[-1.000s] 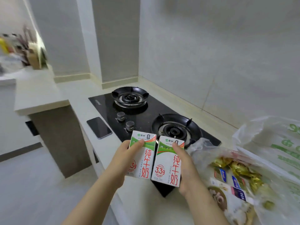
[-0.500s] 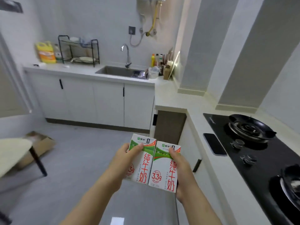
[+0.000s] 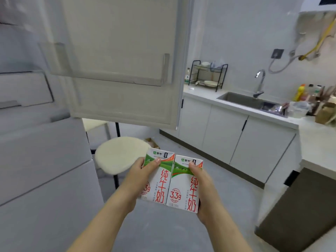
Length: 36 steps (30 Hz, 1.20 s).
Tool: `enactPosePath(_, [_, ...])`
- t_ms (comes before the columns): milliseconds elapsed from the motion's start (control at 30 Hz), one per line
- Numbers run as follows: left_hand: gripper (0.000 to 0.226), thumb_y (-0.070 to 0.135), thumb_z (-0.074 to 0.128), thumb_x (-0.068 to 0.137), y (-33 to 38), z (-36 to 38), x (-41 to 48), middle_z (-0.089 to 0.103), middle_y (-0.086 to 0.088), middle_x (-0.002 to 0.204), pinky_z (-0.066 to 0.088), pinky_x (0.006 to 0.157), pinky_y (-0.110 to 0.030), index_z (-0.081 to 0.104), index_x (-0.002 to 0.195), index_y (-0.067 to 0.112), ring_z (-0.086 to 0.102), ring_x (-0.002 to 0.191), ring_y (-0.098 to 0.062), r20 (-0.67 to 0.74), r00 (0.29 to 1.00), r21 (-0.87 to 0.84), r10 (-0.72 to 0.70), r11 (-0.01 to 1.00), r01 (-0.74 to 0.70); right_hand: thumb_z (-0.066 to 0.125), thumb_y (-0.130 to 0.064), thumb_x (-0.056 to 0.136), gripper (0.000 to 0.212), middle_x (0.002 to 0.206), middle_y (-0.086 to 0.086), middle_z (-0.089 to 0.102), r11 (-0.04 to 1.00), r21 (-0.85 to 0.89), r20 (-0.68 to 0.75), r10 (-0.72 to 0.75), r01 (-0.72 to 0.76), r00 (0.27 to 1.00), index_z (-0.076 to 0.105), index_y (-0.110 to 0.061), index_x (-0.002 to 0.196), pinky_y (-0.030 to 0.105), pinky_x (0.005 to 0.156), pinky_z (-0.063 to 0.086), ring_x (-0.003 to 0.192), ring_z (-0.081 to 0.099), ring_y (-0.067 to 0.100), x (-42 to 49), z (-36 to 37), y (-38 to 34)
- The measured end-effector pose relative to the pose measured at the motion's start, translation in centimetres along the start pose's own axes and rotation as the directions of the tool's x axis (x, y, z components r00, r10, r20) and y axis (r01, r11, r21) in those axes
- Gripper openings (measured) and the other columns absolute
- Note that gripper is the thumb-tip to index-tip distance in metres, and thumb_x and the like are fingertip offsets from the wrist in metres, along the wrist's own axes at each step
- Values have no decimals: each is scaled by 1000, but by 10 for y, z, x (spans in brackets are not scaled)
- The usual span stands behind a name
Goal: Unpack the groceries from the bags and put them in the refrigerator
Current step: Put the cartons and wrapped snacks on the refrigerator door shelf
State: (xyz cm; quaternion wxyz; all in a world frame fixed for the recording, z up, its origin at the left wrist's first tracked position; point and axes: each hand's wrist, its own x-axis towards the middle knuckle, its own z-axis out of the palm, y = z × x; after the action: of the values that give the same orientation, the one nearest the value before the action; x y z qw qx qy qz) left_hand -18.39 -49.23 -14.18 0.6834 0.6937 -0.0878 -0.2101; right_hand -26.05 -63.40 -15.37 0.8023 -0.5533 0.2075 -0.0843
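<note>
A left hand [image 3: 140, 177] and right hand [image 3: 203, 186] each clasp a white-and-green milk carton [image 3: 158, 179], side by side before the open white refrigerator door [image 3: 120, 60]; shelving them likely comes next

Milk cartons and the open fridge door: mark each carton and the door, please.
left milk carton [image 3: 160, 176], head view, on its front face.
right milk carton [image 3: 183, 188], head view, on its front face.
refrigerator door [image 3: 123, 42], head view, on its inner panel.
</note>
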Motion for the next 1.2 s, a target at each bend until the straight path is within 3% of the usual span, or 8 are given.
enactPosePath(133, [20, 32, 54, 92, 17, -38, 4, 74, -6, 84, 57, 61, -35, 58, 104, 17, 71, 72, -25, -169, 984, -16, 55, 998, -59, 55, -32, 89, 31, 91, 16, 73, 999, -45, 154, 4, 3, 988, 59, -11, 111, 32, 54, 58, 71, 71, 30, 30, 43, -11])
enactPosePath(400, [33, 43, 55, 87, 69, -75, 19, 73, -10, 82, 55, 56, -31, 57, 102, 15, 70, 65, -23, -394, 906, -31, 154, 983, -180, 57, -32, 89, 20, 92, 16, 72, 985, -100, 398, -88, 138, 913, 58, -14, 98, 41, 66, 55, 75, 68, 31, 78, 106, -61])
enactPosePath(533, [22, 41, 55, 88, 91, -88, 24, 72, -5, 73, 55, 56, -30, 56, 94, 19, 69, 60, -19, -463, 859, -39, 216, 964, -264, 57, -33, 89, 25, 97, 15, 71, 979, -99, 468, -113, 178, 877, 59, -13, 103, 45, 73, 55, 82, 68, 32, 94, 132, -80])
enactPosePath(733, [24, 43, 56, 87, 129, -128, 32, 71, -4, 74, 55, 58, -31, 56, 95, 20, 67, 61, -19, -593, 723, 42, 354, 911, -411, 57, -35, 89, 23, 87, 7, 72, 952, -91, 580, -188, 292, 793, 58, -15, 101, 42, 71, 56, 74, 68, 24, 99, 188, -108])
enactPosePath(800, [24, 45, 54, 87, 146, -146, 39, 70, -6, 80, 55, 63, -35, 55, 96, 22, 66, 68, -22, -594, 706, 49, 385, 893, -446, 58, -35, 89, 21, 83, 6, 71, 939, -72, 592, -231, 336, 772, 59, -16, 99, 40, 68, 56, 71, 68, 22, 102, 211, -122])
enactPosePath(900, [21, 45, 54, 89, 173, -177, 54, 71, -1, 78, 52, 56, -30, 56, 96, 25, 67, 67, -20, -564, 692, 72, 451, 862, -502, 57, -36, 89, 19, 75, 4, 70, 917, -41, 579, -301, 396, 758, 57, -17, 94, 32, 57, 56, 60, 67, 17, 113, 249, -144])
enactPosePath(1100, [21, 46, 54, 89, 228, -248, 91, 70, -1, 82, 51, 58, -30, 55, 96, 26, 67, 70, -19, -490, 675, 107, 551, 807, -581, 59, -38, 89, 23, 82, 7, 72, 868, -15, 514, -419, 497, 748, 57, -16, 97, 41, 67, 58, 68, 70, 22, 138, 330, -173])
enactPosePath(1200, [23, 46, 54, 89, 261, -280, 110, 70, -2, 87, 52, 61, -31, 52, 100, 25, 67, 73, -19, -421, 694, 87, 584, 787, -610, 59, -38, 88, 25, 79, 6, 73, 849, 16, 443, -479, 528, 758, 60, -15, 100, 37, 61, 58, 65, 70, 20, 148, 367, -189])
